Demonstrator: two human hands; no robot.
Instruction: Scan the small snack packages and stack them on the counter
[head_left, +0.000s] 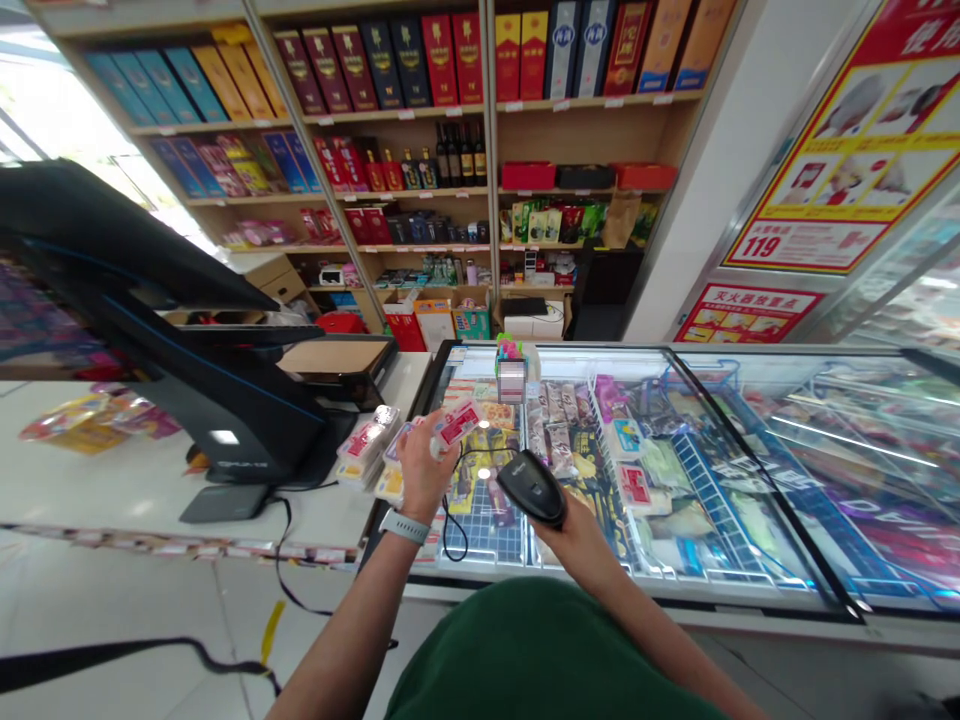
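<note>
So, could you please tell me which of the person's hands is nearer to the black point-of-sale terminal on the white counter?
Left. The left hand, holding a small red-and-white packet, is just right of the black point-of-sale terminal. The right hand, gripping a black handheld scanner, is farther right over the glass-topped freezer.

- A left hand, a pale watch on its wrist, holds a small red-and-white packet over the glass lid of a chest freezer.
- The right hand keeps its grip around a black handheld scanner, its cord looping down across the glass.
- More packets of the same kind lie stacked on the white tabletop, just beside a black checkout terminal.
- Boxed goods and bottles fill the wooden shelves behind; red-and-yellow posters hang at right.
</note>
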